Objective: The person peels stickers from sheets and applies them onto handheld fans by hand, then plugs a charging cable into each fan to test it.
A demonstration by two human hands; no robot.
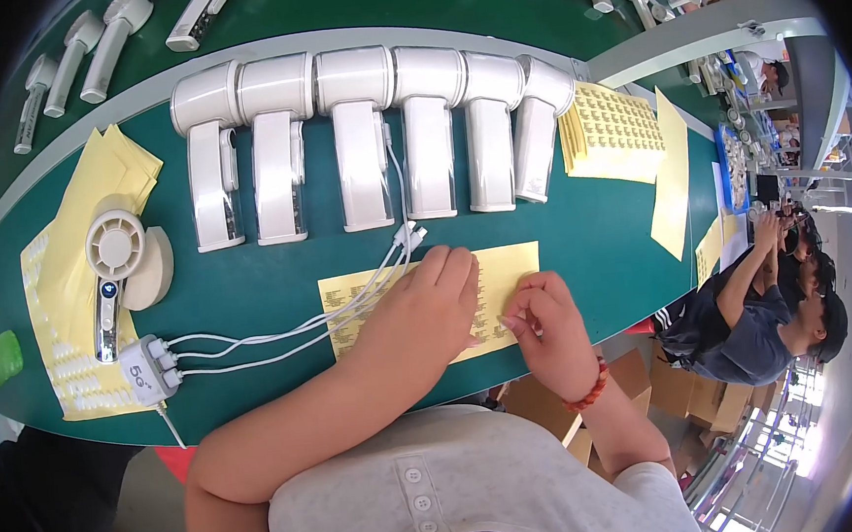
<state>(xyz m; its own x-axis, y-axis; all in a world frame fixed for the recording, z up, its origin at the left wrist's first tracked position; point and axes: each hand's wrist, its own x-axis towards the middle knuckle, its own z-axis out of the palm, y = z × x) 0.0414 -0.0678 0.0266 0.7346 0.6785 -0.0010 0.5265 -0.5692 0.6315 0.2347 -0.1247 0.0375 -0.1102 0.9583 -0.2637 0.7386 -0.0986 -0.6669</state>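
Yellow label sheet (505, 260) lies under the flat left hand (427, 310); right hand (540, 319) pinches its edge.

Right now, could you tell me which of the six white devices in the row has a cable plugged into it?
The third white device from the left: white cables run up to its lower end, while the other five have none.

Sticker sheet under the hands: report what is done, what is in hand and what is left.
Done: six white handheld fans lie in a row, cables run to a charging hub, and part of the yellow sticker sheet looks bare. In hand: the left hand presses the sheet while the right hand pinches at its edge. Left: whether the fans carry stickers cannot be told.
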